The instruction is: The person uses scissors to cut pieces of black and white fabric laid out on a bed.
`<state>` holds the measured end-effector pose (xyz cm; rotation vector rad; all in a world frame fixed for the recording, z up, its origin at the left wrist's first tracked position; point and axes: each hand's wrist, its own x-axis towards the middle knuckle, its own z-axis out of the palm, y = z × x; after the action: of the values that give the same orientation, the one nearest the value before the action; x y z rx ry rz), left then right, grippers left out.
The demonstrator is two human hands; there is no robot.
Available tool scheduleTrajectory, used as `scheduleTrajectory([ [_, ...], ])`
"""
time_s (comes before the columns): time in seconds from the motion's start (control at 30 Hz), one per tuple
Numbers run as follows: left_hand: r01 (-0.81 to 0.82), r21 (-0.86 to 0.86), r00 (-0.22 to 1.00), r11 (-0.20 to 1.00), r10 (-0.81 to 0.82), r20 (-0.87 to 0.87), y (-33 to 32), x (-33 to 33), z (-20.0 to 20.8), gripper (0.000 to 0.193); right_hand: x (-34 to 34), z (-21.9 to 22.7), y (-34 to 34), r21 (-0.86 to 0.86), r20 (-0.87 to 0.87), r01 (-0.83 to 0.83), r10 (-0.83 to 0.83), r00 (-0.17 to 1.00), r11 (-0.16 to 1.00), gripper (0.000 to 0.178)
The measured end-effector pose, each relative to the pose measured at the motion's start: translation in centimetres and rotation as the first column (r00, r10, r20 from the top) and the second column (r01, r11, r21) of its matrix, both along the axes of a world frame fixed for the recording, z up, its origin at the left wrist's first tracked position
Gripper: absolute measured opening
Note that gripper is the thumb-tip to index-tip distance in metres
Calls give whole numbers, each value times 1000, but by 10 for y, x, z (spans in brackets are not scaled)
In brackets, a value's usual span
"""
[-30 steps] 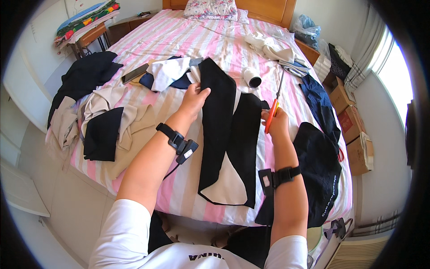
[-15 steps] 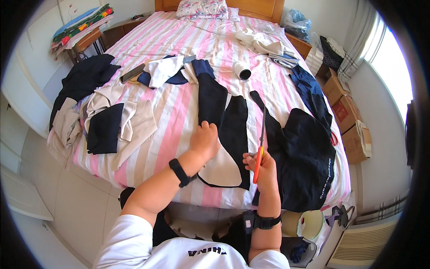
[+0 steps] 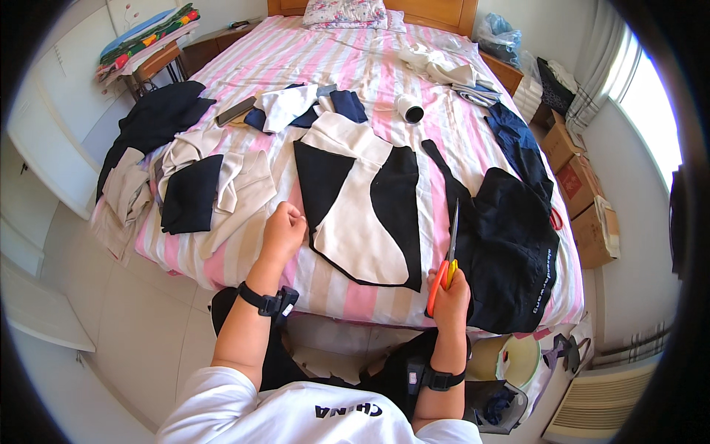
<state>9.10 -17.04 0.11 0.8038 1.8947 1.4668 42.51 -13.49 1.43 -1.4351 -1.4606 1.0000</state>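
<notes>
Flat on the bed lies a black cloth piece (image 3: 396, 196) with a cream cloth piece (image 3: 360, 229) over it; the cream one widens at its top and curves at its bottom. Just left of these pieces is my left hand (image 3: 283, 231), its fingers curled closed, with no cloth visible in them. My right hand (image 3: 451, 297) grips scissors (image 3: 447, 270) with orange and yellow handles, blades pointing away from me. The scissors are right of the layered pieces, by a large black garment (image 3: 510, 248) with white lettering.
Folded cream and black cloths (image 3: 191, 194) lie at the left. Farther back are a heap of white and navy cloth (image 3: 285, 107), a white cylinder with a dark end (image 3: 409, 109) and pale cloths (image 3: 436, 66). A bin (image 3: 521, 359) stands below the bed's right front.
My left hand has let go of the cloth and moved left. The cloth's upper part now shows cream where black showed before. The scissors have moved slightly right and nearer me.
</notes>
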Motion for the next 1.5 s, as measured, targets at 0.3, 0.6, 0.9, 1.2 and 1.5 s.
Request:
scheduleTrajectory([
  [0.3,167,135,555,977,20,-831,1,39,22,34,-13,-10,-5,151,344,22,-74,936,988,25],
  [0.6,-76,-98,352,992,-65,-934,35,26,9,26,-20,2,-10,25,346,-21,11,938,999,28],
  [0.9,-80,58,951,995,58,303,-8,-23,-3,22,-7,8,-16,25,258,-97,87,962,995,23],
  [1.2,-111,182,813,977,-16,582,-18,-50,-10,28,-8,10,-19,28,289,-141,127,949,990,24],
  [1.5,-217,21,924,976,198,326,-6,-65,-31,18,-5,11,-25,-16,236,-127,128,963,992,25],
])
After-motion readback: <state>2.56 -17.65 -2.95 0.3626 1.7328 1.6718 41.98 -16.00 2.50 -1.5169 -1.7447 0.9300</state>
